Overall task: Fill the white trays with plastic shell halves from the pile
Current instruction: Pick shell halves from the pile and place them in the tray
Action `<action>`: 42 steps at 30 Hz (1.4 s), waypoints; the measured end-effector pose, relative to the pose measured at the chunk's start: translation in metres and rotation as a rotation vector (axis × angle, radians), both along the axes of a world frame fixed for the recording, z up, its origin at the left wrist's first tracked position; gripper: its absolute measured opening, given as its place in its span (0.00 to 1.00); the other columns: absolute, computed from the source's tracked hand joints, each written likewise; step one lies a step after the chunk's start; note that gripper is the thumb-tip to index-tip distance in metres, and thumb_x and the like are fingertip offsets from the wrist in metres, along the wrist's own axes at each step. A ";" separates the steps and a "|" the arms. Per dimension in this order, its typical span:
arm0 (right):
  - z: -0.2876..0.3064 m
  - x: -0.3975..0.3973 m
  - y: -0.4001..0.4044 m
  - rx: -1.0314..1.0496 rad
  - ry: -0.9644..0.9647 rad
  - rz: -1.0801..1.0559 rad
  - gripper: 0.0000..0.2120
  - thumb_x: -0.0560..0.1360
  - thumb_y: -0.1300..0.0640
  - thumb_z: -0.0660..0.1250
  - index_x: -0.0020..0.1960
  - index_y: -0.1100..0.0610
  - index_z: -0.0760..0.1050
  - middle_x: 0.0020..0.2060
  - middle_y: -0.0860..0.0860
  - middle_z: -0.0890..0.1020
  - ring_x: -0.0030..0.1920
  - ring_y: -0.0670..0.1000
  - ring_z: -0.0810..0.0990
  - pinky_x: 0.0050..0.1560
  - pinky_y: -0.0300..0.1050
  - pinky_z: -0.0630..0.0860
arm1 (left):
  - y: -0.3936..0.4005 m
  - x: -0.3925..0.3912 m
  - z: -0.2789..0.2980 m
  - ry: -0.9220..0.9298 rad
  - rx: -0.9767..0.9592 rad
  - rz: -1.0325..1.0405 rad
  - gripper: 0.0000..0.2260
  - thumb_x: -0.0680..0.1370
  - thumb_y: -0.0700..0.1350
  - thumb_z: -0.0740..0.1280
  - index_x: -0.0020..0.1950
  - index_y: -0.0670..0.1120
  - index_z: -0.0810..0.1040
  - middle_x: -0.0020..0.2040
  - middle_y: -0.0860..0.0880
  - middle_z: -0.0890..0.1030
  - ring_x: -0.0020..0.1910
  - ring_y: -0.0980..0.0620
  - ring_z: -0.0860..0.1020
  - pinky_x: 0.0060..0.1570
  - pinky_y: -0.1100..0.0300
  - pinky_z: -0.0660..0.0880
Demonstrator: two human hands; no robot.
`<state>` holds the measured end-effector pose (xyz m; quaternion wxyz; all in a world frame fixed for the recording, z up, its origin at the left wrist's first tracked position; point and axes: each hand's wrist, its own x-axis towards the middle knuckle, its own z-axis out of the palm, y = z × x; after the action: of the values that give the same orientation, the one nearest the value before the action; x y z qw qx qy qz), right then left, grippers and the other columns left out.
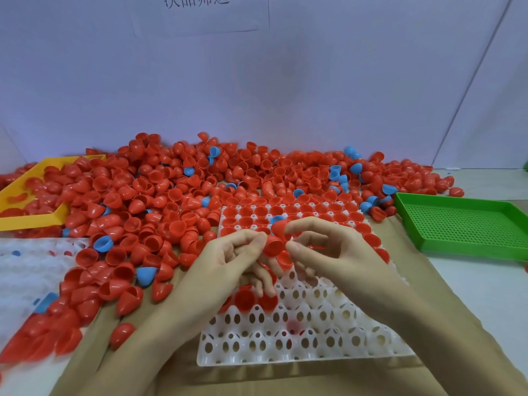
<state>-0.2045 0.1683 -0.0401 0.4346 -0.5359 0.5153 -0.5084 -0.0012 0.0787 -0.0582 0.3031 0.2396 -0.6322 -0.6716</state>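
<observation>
A big pile of red and a few blue plastic shell halves covers the table's far and left side. In front of me lies a white tray with egg-shaped cells; its far rows hold red shells, its near rows are bare. Both hands hover over the tray's middle. My left hand pinches a red shell half at its fingertips. My right hand holds red shell halves between thumb and fingers, touching the left hand's shell. Two red shells sit in cells just under my left hand.
A second white tray lies at the left, partly under loose shells. A yellow tray holding red shells stands at the far left. A green perforated tray stands at the right. Brown cardboard underlies the middle tray.
</observation>
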 end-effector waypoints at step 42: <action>-0.012 0.002 -0.003 -0.265 0.272 -0.152 0.11 0.83 0.66 0.66 0.60 0.53 0.80 0.48 0.50 0.85 0.45 0.54 0.87 0.44 0.44 0.84 | 0.004 -0.001 -0.003 -0.194 -0.683 0.309 0.07 0.77 0.44 0.77 0.52 0.55 0.88 0.60 0.59 0.80 0.58 0.55 0.83 0.53 0.66 0.81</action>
<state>-0.2022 0.1651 -0.0518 0.2470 -0.6118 0.5369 -0.5257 -0.0018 0.0828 -0.0610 0.4019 0.2799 -0.8017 -0.3428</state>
